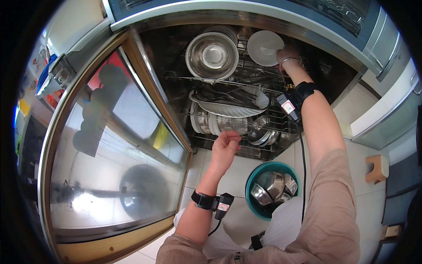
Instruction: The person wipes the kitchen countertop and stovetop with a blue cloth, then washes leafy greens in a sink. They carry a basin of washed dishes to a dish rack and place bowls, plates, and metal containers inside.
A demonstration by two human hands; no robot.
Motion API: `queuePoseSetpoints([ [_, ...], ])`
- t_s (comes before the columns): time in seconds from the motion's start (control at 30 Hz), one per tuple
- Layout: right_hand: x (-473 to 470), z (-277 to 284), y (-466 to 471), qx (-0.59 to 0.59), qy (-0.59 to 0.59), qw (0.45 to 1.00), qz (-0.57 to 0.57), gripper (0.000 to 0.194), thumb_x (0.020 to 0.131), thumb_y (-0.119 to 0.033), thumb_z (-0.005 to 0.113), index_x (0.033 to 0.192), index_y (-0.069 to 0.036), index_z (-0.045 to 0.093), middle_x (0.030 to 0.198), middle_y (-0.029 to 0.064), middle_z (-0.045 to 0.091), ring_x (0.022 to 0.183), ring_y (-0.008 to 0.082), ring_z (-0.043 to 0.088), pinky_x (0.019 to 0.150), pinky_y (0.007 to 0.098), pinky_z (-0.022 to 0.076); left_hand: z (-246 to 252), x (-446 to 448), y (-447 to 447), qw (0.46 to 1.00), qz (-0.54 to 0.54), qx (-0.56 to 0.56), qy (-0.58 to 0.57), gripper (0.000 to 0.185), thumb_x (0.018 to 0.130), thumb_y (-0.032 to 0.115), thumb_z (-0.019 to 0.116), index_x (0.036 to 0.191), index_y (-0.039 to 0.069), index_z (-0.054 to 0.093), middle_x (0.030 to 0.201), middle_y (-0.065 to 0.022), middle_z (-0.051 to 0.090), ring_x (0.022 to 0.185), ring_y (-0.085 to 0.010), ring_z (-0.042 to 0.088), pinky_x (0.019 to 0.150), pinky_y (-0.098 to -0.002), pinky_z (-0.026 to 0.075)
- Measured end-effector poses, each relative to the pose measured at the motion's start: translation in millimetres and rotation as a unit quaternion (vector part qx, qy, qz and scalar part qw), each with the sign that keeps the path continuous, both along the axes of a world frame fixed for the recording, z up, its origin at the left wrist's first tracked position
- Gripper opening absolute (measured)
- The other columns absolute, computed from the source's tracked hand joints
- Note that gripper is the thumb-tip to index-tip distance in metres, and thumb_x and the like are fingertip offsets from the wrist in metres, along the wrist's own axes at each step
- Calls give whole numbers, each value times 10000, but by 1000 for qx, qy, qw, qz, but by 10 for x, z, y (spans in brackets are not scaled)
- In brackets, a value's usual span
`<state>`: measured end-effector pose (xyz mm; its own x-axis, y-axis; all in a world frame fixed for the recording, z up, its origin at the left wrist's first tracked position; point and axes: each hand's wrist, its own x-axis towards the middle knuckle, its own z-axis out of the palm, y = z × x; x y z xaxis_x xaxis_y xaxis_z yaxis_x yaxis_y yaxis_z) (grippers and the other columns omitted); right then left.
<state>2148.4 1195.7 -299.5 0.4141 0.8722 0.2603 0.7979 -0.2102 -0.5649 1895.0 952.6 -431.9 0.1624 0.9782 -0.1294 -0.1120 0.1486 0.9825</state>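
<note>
My right hand [287, 58] is at the right edge of a pale round plate [265, 48] on the upper wire rack; its fingers are partly hidden, so its hold is unclear. Left of that plate, a large steel bowl [212, 56] leans before a row of dishes. My left hand [229, 142], thumb and fingers drawn together, is in front of the lower rack; whether something thin lies between the fingertips cannot be told. Behind it are upright plates [195, 120] and small steel bowls [258, 130]. The middle rack bears a fluted white dish [227, 110] with dark utensils [227, 95].
A glass cabinet door [115, 155] in a wooden frame stands open at the left. On the tiled floor by my knees, a teal plastic basket [249, 201] holds steel bowls [271, 184]. A small stool [376, 169] stands at the right. Cables hang from both wrist straps.
</note>
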Motion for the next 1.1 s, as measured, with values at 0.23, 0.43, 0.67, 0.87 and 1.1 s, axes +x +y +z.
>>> queuePoseSetpoints([
  [0.23, -89, 4, -681, 84, -121, 987, 68, 290, 840, -197, 484, 941, 44, 610, 948, 274, 622, 900, 415, 608, 819, 456, 492, 132, 25, 167, 989, 94, 96, -55, 201, 929, 72, 490, 1112, -11, 509, 967, -75, 616, 804, -123, 585, 708, -232, 476],
  [0.43, -251, -124, -1262, 207, -7, 976, 71, 269, 865, -188, 491, 907, 73, 539, 900, 304, 601, 858, 454, 585, 784, 496, 475, 731, -283, 544, 882, 228, 397, 109, 271, 895, 30, 548, 1162, 7, 508, 1096, -72, 556, 962, -139, 554, 833, -266, 455],
  [0.67, -291, -142, -1371, 336, 100, 935, 60, 263, 881, -132, 478, 1054, 57, 536, 955, 278, 604, 891, 442, 575, 788, 481, 469, 1452, -544, 1562, 703, 254, 511, 425, 525, 801, 152, 640, 1279, 45, 449, 1131, -209, 559, 1017, -360, 565, 815, -411, 488],
  [0.87, -279, -145, -1404, 377, 158, 912, 43, 313, 896, -118, 460, 1153, 51, 518, 1014, 276, 597, 936, 422, 577, 828, 454, 467, 1491, -533, 1856, 676, 243, 367, 592, 520, 803, 272, 635, 1258, 110, 440, 946, -249, 617, 870, -422, 609, 745, -476, 503],
  [1.1, -285, -186, -1386, 398, 152, 904, 40, 329, 907, -117, 454, 1184, 55, 501, 1030, 283, 593, 938, 422, 580, 841, 442, 469, 1470, -617, 1869, 675, 254, 419, 552, 342, 830, 175, 606, 1124, 65, 471, 916, -242, 614, 860, -432, 603, 715, -477, 497],
])
